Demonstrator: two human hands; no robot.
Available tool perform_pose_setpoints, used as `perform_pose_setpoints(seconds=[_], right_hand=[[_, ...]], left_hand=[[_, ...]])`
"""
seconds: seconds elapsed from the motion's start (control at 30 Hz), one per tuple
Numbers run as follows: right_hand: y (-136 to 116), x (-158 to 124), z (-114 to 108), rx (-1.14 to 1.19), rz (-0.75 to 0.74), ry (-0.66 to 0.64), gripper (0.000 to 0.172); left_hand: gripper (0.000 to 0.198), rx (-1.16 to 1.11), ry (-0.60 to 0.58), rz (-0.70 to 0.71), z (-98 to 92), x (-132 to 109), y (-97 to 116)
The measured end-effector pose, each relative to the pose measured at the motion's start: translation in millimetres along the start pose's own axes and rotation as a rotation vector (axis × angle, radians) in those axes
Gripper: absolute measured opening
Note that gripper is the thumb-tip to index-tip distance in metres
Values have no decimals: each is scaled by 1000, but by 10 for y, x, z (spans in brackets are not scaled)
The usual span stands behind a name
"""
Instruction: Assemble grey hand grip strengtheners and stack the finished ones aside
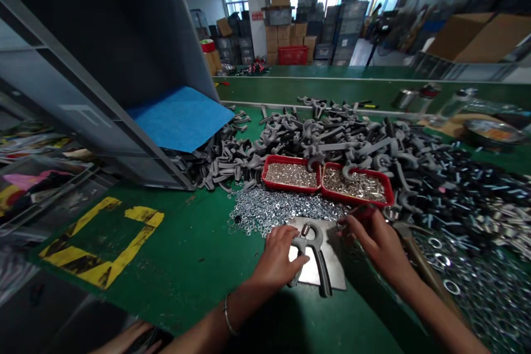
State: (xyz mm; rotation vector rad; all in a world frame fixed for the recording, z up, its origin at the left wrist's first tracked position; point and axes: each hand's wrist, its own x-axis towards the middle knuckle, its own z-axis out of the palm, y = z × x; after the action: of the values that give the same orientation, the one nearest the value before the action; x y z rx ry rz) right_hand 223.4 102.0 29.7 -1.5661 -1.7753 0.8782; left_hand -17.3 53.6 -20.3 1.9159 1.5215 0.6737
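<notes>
My left hand (pixel 277 257) grips the lower end of a grey hook-shaped fitting (pixel 312 246), which has a small metal bolt at its top. The fitting lies on a flat steel plate (pixel 334 251). My right hand (pixel 375 240) hovers at the plate's right edge with its fingers curled, and a blurred reddish item shows at the fingertips. Just beyond are two red trays (pixel 290 159) of small metal pieces and a loose heap of silver washers (pixel 282 210). A wooden-handled hammer (pixel 427 271) lies beside my right forearm.
Grey fittings (pixel 332 141) are heaped behind the trays, with black parts (pixel 468 185) and large washers (pixel 485 293) to the right. A tilted grey bin (pixel 83 66) and blue sheet (pixel 180 119) stand left. Yellow tape (pixel 99 243) marks the green bench. A co-worker's hand (pixel 124 340) shows bottom left.
</notes>
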Motion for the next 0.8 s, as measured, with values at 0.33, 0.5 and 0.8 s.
perform_pose_setpoints(seconds=[0.33,0.5,0.8], right_hand=[[-101,-75,716,456,96,12,28],[-78,-100,669,432,106,-2,28],[-152,-121,738,-44,5,-62,23]], left_hand=[[48,-28,9,-3,4,-1,-41],[48,-26,8,-3,10,-1,-56],[44,14,-18,14,2,7,-38]])
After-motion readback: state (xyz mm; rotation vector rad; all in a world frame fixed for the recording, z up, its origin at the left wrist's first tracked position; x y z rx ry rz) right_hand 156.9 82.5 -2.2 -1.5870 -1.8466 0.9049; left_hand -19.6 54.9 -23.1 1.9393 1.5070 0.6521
